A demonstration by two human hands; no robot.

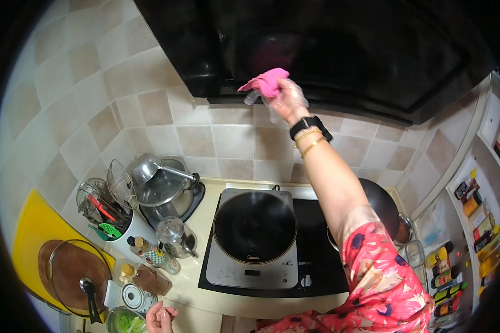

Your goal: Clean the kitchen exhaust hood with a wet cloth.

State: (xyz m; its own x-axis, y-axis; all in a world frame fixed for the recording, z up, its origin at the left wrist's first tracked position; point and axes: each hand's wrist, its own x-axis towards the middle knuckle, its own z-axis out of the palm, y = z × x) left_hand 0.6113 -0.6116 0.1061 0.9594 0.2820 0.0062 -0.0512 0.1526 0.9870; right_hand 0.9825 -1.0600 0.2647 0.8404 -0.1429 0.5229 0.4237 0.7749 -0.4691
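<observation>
My right hand [289,98], in a clear plastic glove, holds a pink cloth [268,82] against or close to the lower edge of the black range hood [337,50]. A black watch and gold bracelets are on that wrist. My left hand [160,318] is low in the view with its fingers curled, beside a white and grey round container [136,296]; nothing shows in it. Below the hood, a Midea induction cooker [254,233] sits on top of a black built-in hob [316,241]. A dark wok [377,204] is partly hidden behind my right arm.
On the left stand a steel pot [166,195], a utensil holder [135,235], a glass jug [173,237], bottles [152,279], a glass lid [79,277] and a bowl of chopped greens [127,322]. Door shelves with condiment bottles [446,277] line the right side.
</observation>
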